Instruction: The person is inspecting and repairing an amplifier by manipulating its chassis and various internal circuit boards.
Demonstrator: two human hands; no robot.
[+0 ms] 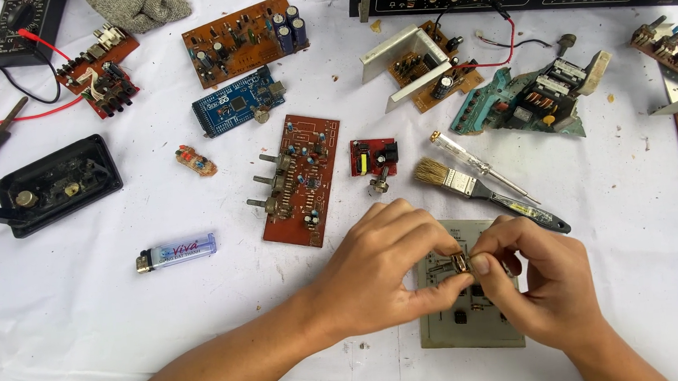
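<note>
Both hands meet over the pale grey board (471, 328) at the near table edge. Left hand (388, 270) and right hand (536, 280) pinch one small metal part (461, 263) between fingertips, fingers closed narrow around it, just above the board. Looks like the fitting or pulling step on that part; can't tell which. Next move likely needs a steady grip and fine alignment with the board. Paintbrush (466, 183) and clear-handled screwdriver (476, 165) lie just beyond; red board with knobs (302, 181) to the left.

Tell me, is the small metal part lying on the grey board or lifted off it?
Lifted. Both hands, left hand and right hand, pinch the small metal part above the grey board.
</note>
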